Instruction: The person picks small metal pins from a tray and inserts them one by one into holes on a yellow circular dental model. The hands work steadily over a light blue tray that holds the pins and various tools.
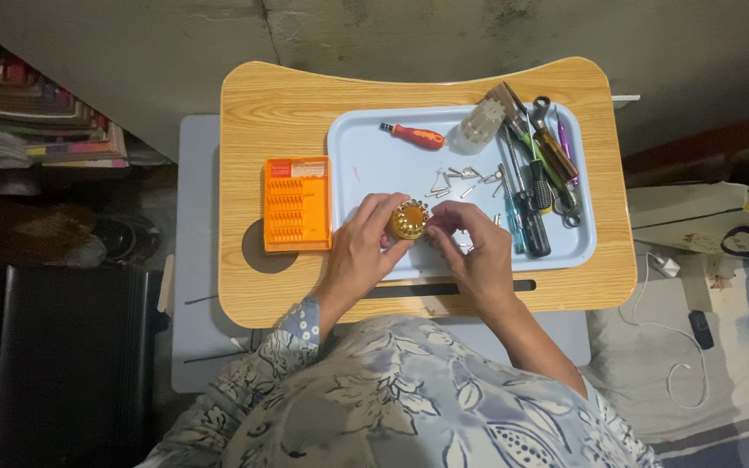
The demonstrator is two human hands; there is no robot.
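A round gold bit holder [408, 219] sits between both hands above the tray's [374, 147] front edge, over the middle of the bench [279, 104]. The left hand [361, 247] curls its fingers around the holder's left side. The right hand [477, 251] pinches its fingertips together against the holder's right side; whether they hold a bit cannot be told. Loose silver bits [457, 182] lie on the tray just behind. An orange-handled screwdriver [413, 135] lies further back, other tools [535, 165] at the tray's right. An orange case [297, 204] rests near the bench's left edge.
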